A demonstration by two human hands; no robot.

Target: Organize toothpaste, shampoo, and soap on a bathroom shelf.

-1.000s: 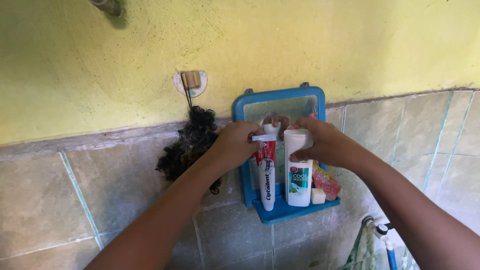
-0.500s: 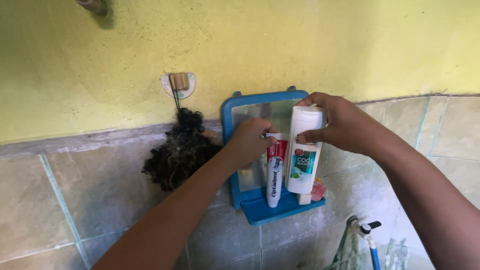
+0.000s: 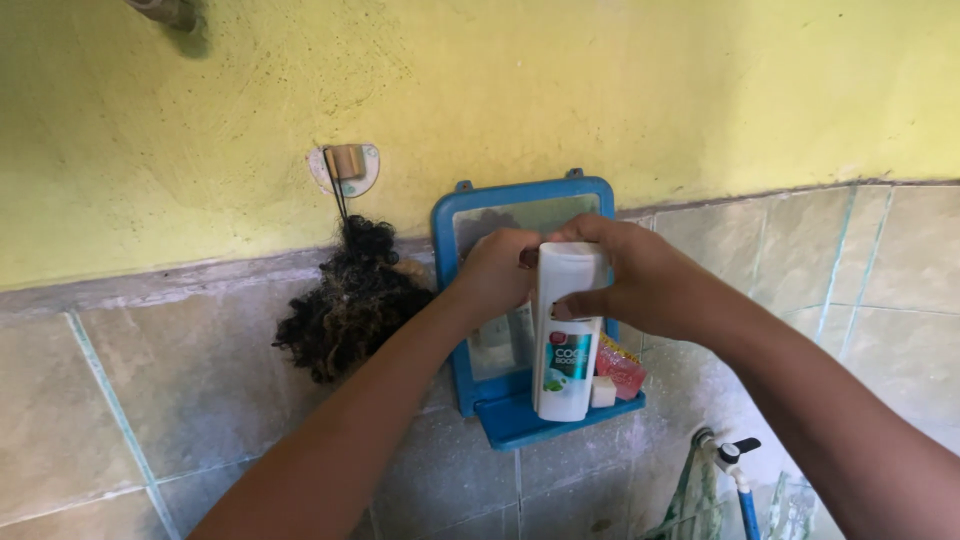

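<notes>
White plastic bottle with teal label [image 3: 566, 345] stands upright on blue plastic mirror shelf [image 3: 520, 425], at its front edge. Pink packet [image 3: 620, 366] and small white block [image 3: 602, 392] just right of bottle. Right hand [image 3: 630, 275] grip pinches bottle top; left hand [image 3: 495, 272] grip curled at bottle's left, contents hidden.

A dark scrubber [image 3: 350, 305] hangs from a wall hook [image 3: 345, 166]; tap [image 3: 728, 455] at lower right.
</notes>
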